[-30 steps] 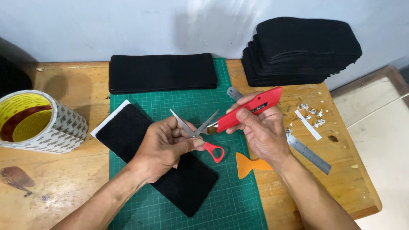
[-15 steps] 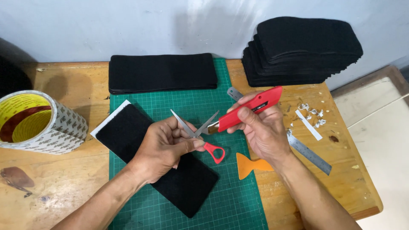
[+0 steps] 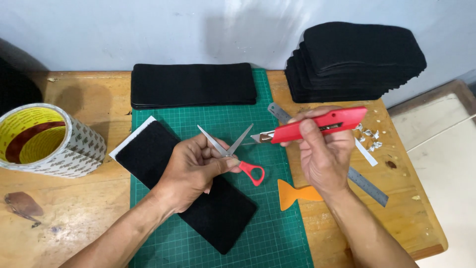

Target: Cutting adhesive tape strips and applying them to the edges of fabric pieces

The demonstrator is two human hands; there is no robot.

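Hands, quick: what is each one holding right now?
Left hand: closed around the red-handled scissors, blades open.
Right hand: closed around the red utility knife, blade toward the scissors.

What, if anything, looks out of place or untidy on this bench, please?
Mostly tidy. Small white scraps lie loose by the ruler, behind the right hand, and the black strip under the left hand lies askew on the mat.

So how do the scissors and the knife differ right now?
The scissors sit in the left hand with blades spread open in a V; the knife is in the right hand, one short blade pushed out, pointing at the scissors. The scissors are mostly bare metal with a small red loop; the knife has a long red body. Both are held above the green mat.
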